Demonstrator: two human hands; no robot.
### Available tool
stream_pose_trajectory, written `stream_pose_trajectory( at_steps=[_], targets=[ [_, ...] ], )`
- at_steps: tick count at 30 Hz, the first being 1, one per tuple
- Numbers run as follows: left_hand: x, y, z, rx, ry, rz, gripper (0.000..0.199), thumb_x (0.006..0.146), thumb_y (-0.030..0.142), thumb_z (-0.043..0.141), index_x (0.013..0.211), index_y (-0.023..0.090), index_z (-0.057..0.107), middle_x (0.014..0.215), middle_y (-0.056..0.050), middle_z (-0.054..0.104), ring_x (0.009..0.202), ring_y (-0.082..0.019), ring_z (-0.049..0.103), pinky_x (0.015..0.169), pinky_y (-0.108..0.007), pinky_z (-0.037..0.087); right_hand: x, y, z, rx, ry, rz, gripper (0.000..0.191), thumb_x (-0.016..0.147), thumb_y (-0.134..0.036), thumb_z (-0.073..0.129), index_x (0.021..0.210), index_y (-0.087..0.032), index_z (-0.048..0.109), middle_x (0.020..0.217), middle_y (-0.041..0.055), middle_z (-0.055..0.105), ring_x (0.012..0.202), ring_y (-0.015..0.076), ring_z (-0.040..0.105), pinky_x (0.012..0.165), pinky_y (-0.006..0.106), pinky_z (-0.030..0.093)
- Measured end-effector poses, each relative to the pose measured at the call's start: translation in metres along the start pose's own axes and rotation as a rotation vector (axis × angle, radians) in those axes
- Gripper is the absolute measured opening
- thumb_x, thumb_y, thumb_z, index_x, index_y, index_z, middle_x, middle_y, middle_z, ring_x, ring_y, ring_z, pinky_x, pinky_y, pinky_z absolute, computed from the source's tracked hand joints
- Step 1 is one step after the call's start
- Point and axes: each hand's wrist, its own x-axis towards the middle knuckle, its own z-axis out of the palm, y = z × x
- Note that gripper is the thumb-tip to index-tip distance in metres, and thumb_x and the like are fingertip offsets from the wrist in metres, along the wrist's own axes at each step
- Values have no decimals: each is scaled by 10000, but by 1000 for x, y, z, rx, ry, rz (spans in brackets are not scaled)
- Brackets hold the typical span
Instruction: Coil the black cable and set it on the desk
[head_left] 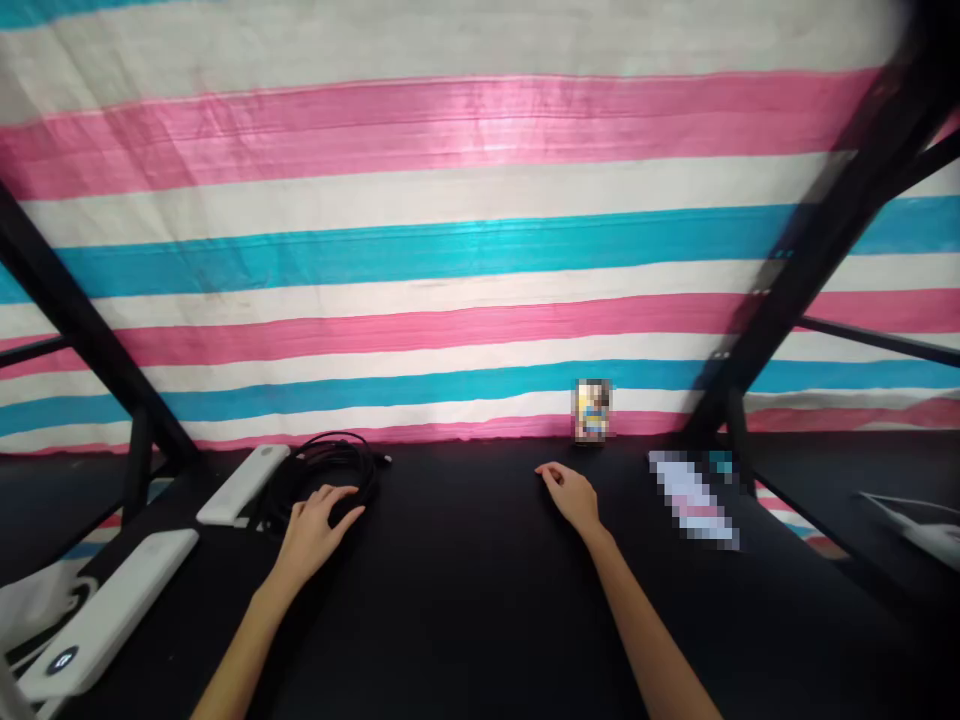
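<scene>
My left hand (313, 532) is at the near edge of a coil of black cable (346, 468), palm down. Its thumb stands apart from the fingers, and nothing shows between them. Whether the fingertips touch the cable I cannot tell. To the right, my right hand (572, 494) rests low over the black table (450, 590) with loosely curled fingers and no visible object in them. Beyond it, a small blurred picture card or box (593, 411) stands upright by the back edge.
Two white power banks (244, 487) (124, 610) lie on the left, the nearer one with a lit display. A pixelated flat item (691, 500) lies on the right. Black frame bars (817, 240) slope up at both sides before a striped sheet (450, 250).
</scene>
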Motion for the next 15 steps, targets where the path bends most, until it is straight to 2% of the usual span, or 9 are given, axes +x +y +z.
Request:
stream_pose_trajectory(
  at_steps=[5,8,10,11,13,15],
  targets=[
    [7,-4,6,-25,75,-6,263,824,397,434,936,262,630,937,-31,619,926,-209,569,829,-318,432,-1,1,1,4,11,-12,285,829,-348,424,870,-272,695,811,0,678,791,192,607,656,262,384],
    [16,-4,1,-38,139,-80,353,800,439,461,1044,216,586,863,-46,612,845,-213,573,798,-328,441,0,2,1,1,7,-9,290,831,-358,418,870,-274,693,811,-3,679,789,192,608,654,263,383],
    [24,-5,-6,-103,161,-157,430,771,466,495,1099,198,570,801,-45,617,795,-214,580,756,-310,443,1,4,2,-7,0,3,297,833,-375,414,876,-279,693,803,-5,680,784,194,610,647,264,381],
    [29,-5,-11,-143,159,-184,412,758,466,513,1063,202,597,780,-44,625,784,-213,583,736,-294,440,2,5,2,-13,-2,6,301,833,-383,414,881,-281,693,803,-4,682,784,197,611,644,265,381],
    [40,-6,-26,-206,161,-201,299,751,440,529,896,215,661,768,-40,645,766,-201,587,703,-260,429,3,8,3,-18,-7,4,315,832,-402,411,892,-281,696,806,2,686,783,203,615,638,267,383],
    [52,-6,-47,-219,225,-216,266,779,414,498,792,212,670,725,-28,641,693,-172,572,647,-232,407,5,11,4,-19,-9,-4,328,830,-422,408,900,-284,698,822,11,693,789,211,620,631,271,386]
  ],
)
